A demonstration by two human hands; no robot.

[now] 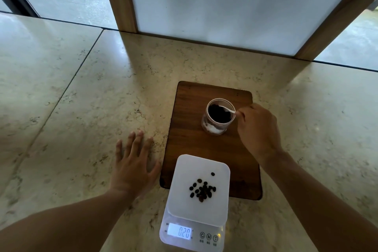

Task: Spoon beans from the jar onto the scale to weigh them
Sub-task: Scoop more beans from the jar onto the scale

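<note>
A clear jar (214, 127) of dark beans stands on a dark wooden board (188, 139). My right hand (257, 129) is at the jar's right rim, pinching a white spoon (228, 110) whose bowl dips into the beans. In front of the board sits a white digital scale (184, 200), its lit display (180, 231) reading 0.20. A small heap of beans (202, 189) lies on the scale's platform. My left hand (134, 163) rests flat on the stone counter, fingers spread, just left of the board and scale.
The stone counter (81, 108) stretches wide to the left and right. A wood-framed frosted panel (235, 6) stands upright behind the board. The counter's far edge runs at the upper left, with a floor beyond it.
</note>
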